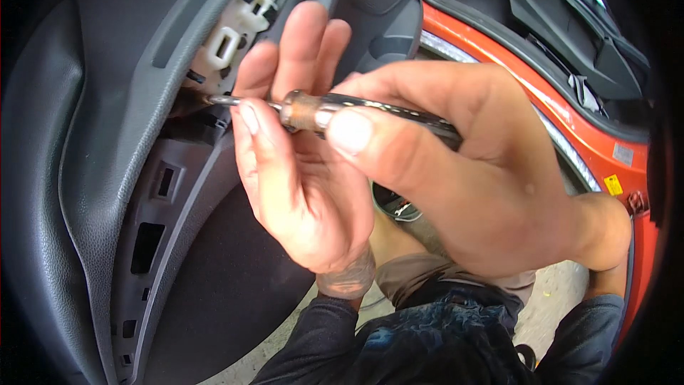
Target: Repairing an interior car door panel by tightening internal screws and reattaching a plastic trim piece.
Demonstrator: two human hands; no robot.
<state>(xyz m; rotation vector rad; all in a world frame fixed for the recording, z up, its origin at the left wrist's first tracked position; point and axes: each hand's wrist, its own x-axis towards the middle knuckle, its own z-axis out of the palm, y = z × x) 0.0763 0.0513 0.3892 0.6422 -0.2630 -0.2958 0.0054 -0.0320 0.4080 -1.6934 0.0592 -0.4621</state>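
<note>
At a dark recess [187, 104] in the door panel [100, 171] points the screwdriver [304, 111], handle wrapped in the grip of the right hand [470, 171], shaft pinched by the left hand [306, 207]. The white bracket [211, 64] is already uncovered; any fastening left at the tip is hidden.

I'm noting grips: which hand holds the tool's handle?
The right hand, gripping the black handle; the left hand, palm up, is instead at the slim metal shaft.
</note>
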